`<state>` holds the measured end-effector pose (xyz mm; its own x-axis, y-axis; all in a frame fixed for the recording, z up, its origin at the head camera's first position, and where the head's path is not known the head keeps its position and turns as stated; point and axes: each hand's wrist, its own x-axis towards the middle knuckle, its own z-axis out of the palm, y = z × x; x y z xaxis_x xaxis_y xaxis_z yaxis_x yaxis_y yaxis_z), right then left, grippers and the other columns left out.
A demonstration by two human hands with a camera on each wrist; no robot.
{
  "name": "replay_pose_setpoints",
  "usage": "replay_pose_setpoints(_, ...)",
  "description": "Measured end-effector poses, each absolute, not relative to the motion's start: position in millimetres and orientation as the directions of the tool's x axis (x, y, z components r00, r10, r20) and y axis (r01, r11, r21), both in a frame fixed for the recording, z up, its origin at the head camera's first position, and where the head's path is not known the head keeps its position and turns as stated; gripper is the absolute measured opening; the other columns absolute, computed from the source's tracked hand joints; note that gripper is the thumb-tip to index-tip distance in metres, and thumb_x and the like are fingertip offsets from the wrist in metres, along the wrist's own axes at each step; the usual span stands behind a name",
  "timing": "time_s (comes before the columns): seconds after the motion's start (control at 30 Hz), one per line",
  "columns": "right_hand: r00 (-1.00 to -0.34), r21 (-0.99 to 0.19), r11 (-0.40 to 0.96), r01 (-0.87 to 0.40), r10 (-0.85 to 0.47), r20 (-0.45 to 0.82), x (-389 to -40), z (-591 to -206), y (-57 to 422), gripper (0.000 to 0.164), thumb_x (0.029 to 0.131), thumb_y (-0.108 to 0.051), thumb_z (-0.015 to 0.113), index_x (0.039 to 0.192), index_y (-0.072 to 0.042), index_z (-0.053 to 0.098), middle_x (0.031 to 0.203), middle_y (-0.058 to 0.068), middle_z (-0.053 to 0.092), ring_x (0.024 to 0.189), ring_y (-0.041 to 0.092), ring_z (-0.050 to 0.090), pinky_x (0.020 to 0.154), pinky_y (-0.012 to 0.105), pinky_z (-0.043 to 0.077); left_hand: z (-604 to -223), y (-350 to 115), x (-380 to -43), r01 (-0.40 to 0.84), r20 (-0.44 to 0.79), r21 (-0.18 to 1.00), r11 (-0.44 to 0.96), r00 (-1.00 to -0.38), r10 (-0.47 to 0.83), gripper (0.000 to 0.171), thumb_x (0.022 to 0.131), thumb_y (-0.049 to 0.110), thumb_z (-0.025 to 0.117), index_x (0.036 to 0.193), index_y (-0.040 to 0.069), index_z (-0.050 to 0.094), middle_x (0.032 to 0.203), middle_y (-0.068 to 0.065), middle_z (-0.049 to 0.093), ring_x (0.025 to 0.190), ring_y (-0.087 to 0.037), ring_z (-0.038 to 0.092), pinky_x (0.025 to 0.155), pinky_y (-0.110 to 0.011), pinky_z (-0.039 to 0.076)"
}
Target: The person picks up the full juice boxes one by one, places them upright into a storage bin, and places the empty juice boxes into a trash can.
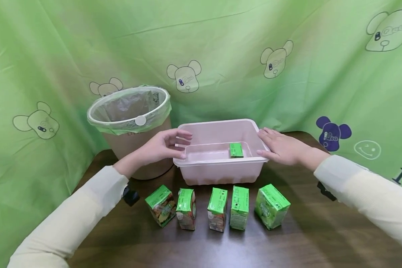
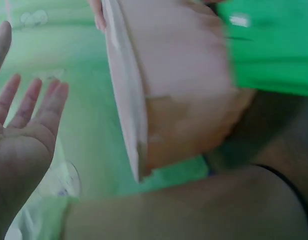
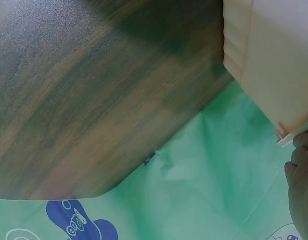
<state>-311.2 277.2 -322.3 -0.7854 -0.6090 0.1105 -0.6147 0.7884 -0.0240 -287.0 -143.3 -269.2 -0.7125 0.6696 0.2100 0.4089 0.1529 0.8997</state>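
A pale pink plastic bin (image 1: 217, 173) stands in the middle of a dark wooden table (image 1: 321, 230). One small green carton (image 1: 236, 150) lies inside it. My left hand (image 1: 174, 145) hovers at the bin's left rim with its fingers spread and relaxed. In the left wrist view the palm (image 2: 23, 130) is open and clear of the bin wall (image 2: 179, 65). My right hand (image 1: 266, 143) lies flat against the right rim with straight fingers. Only its edge (image 3: 301, 195) shows beside the bin's corner (image 3: 279, 55) in the right wrist view. Neither hand holds anything.
Several green-topped drink cartons (image 1: 217, 208) stand in a row in front of the bin. A brown waste bin with a clear liner (image 1: 130, 111) stands at the back left, close to my left hand. A green printed cloth (image 1: 221, 44) hangs behind the table.
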Motion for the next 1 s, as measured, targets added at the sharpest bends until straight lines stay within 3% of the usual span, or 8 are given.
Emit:
replay_pose_setpoints(0.33,-0.776,-0.043,0.777,-0.628,-0.62,0.12,-308.8,-322.4,277.6,0.073,0.102,-0.042,0.046,0.146,0.012,0.025,0.15,0.033,0.025,0.139,0.05,0.017,0.112,0.058,0.019,-302.1,-196.4,-264.7,0.407,0.218,0.907,0.104,-0.668,0.711,0.06,0.078,-0.007,0.076,0.132,-0.011,0.049,0.129,-0.026,0.056,0.118,-0.036,0.055,0.1,-0.051,0.043)
replay_pose_setpoints(0.53,-0.778,-0.036,0.781,-0.623,-0.614,0.129,-308.5,-322.5,277.1,0.073,0.101,-0.041,0.047,0.146,0.012,0.026,0.15,0.034,0.026,0.139,0.05,0.019,0.112,0.058,0.021,-326.0,-222.6,-258.0,0.399,0.18,0.913,0.092,-0.593,0.785,0.058,0.08,-0.006,0.075,0.131,-0.011,0.049,0.131,-0.018,0.058,0.123,-0.032,0.053,0.105,-0.051,0.037)
replay_pose_setpoints(0.8,-0.775,-0.025,0.778,-0.628,-0.621,0.121,-308.3,-321.9,277.6,0.072,0.102,-0.04,0.046,0.146,0.013,0.025,0.149,0.034,0.026,0.139,0.05,0.019,0.111,0.058,0.021,-350.1,-241.2,-253.6,0.366,0.129,0.927,0.078,-0.509,0.851,0.07,0.079,0.001,0.078,0.138,-0.009,0.041,0.14,-0.025,0.048,0.131,-0.036,0.044,0.109,-0.048,0.034)
replay_pose_setpoints(1.0,-0.776,-0.038,0.778,-0.627,-0.62,0.114,-307.9,-321.2,276.3,0.073,0.102,-0.04,0.046,0.146,0.013,0.024,0.15,0.035,0.025,0.138,0.051,0.019,0.111,0.059,0.021,-369.1,-243.0,-250.0,0.256,0.064,0.964,0.077,-0.499,0.864,0.08,0.078,0.007,0.082,0.143,-0.005,0.037,0.143,-0.033,0.037,0.133,-0.026,0.041,0.108,-0.035,0.037)
